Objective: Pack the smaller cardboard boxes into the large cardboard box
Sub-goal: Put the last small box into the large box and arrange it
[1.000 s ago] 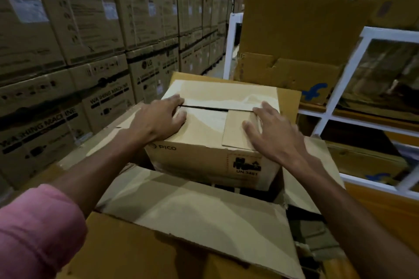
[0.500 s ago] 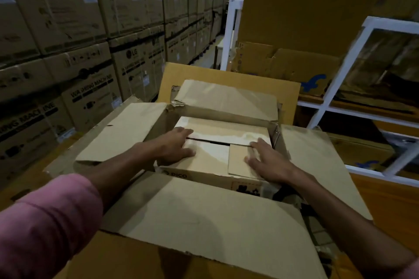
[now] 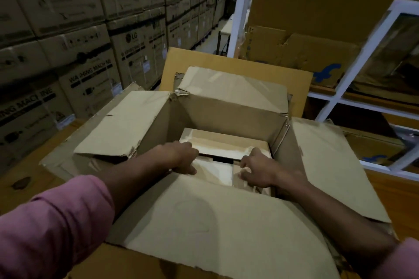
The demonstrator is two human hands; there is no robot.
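Note:
The large cardboard box [image 3: 226,111] stands open in front of me, its four flaps splayed outward. A smaller brown cardboard box [image 3: 222,140] sits low inside it, toward the right wall, with its top flaps closed over a dark gap. My left hand [image 3: 181,158] rests on the left part of the smaller box's top, fingers reaching toward the flap seam. My right hand [image 3: 260,171] presses on the right part of the top with bent fingers. The near flap hides the smaller box's front side.
Tall stacks of washing machine cartons [image 3: 90,75] line the left side. A white metal rack [image 3: 353,70] stands on the right, with flattened cardboard [image 3: 294,52] leaning behind the large box. An aisle [image 3: 213,36] runs away between cartons and rack.
The smaller box has gone down from rim height to deep inside the large box, with both hands following it on its top. The view has tilted downward.

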